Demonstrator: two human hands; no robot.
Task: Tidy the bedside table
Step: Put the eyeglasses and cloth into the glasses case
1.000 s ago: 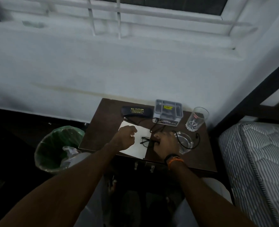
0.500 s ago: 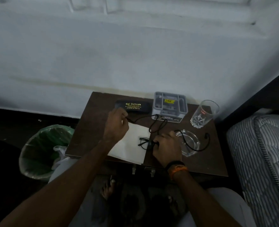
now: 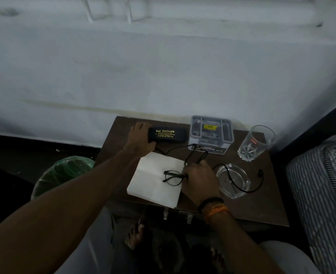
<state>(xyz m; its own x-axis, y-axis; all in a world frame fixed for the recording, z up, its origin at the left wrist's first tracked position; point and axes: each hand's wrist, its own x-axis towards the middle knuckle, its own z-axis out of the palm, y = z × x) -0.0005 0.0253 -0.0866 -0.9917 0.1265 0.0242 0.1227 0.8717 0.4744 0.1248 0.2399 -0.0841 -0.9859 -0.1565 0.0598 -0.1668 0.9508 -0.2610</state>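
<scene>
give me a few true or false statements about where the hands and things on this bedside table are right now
1. The left hand grips the end of the black glasses case with gold lettering. True.
2. The black-framed eyeglasses lie inside the clear glass ashtray. False: they rest on the white sheet of paper, held by the right hand.
3. The clear drinking glass stands at the table's right rear. True.
4. The grey plastic organiser box sits on the floor. False: it stands on the dark wooden bedside table, by the wall.

Dim light; a pale wall [image 3: 163, 66] behind, a striped mattress [image 3: 321, 184] right, a green-lined bin [image 3: 64, 175] left.
</scene>
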